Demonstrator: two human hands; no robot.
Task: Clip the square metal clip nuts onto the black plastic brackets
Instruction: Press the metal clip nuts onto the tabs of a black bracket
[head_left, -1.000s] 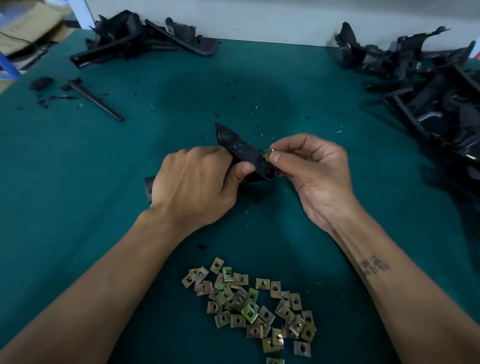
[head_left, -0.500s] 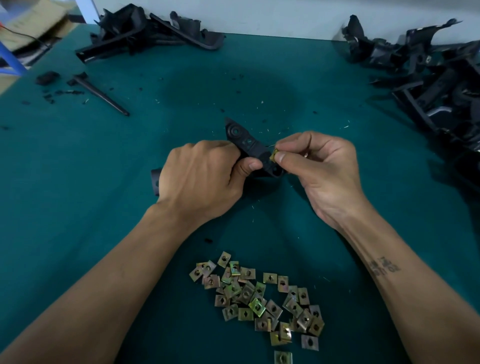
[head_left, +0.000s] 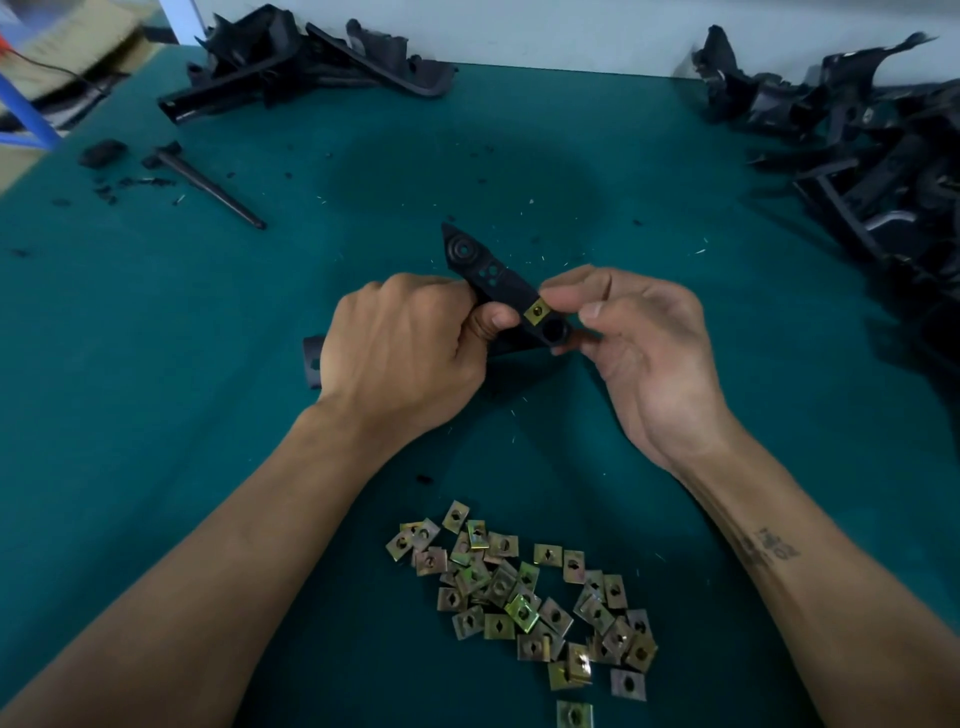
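Note:
A black plastic bracket (head_left: 483, 266) is held just above the green table at the centre. My left hand (head_left: 405, 353) grips its left part, thumb pressed on the upper face. A square brass-coloured clip nut (head_left: 535, 310) sits on the bracket's edge beside a round hole. My right hand (head_left: 644, 348) pinches the bracket's right end, and its index fingertip touches the clip nut's right side. A loose pile of several clip nuts (head_left: 519, 592) lies on the table near me, between my forearms.
More black plastic brackets are heaped at the back left (head_left: 311, 57) and along the right side (head_left: 883, 135). A thin black rod (head_left: 208, 183) and small black scraps lie at the left. The green table (head_left: 156, 338) ends at a pale wall behind.
My right fingers have pulled back off the clip nut, which now shows flat on the bracket's edge. The bracket has turned slightly, and both hands stay at the centre.

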